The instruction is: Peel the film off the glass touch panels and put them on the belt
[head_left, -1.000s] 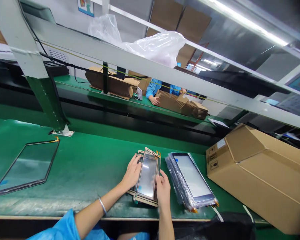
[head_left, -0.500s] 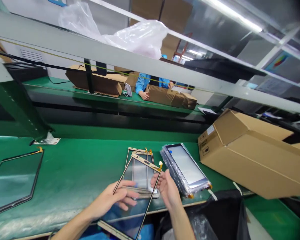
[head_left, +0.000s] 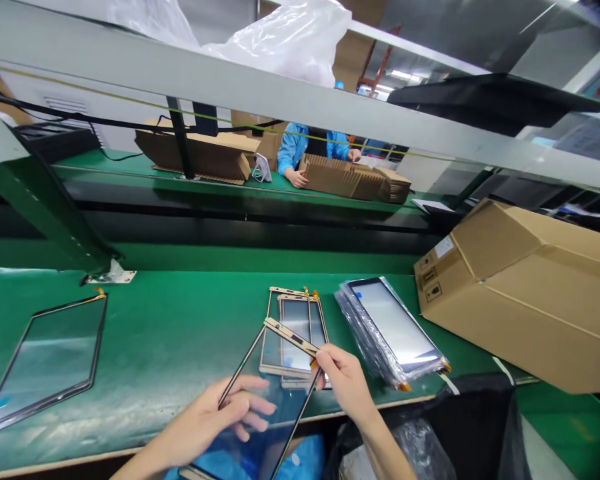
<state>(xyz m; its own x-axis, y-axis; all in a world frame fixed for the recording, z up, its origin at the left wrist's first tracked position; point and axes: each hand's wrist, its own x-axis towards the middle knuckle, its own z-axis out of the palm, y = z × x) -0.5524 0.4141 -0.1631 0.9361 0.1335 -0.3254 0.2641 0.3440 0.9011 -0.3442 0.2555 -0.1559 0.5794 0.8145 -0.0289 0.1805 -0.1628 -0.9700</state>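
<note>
- Right hand [head_left: 347,383], thumb uppermost, pinches one glass panel [head_left: 287,400] by its upper right corner.
- Left hand [head_left: 215,417], fingers spread, meets its left edge; I can't tell whether it grips.
- That panel slants over the bench's [head_left: 180,333] near edge.
- Beyond: two overlapping pale-framed panels [head_left: 295,333], one wrapped stack [head_left: 390,327].

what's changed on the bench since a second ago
One panel has been lifted off the bench toward the person, leaving the other panels lying there. The left hand has come back with it, at its left edge; the right hand, open half a second ago, now grips its top right corner. The wrapped stack, box and far-left panel stayed put.
</note>
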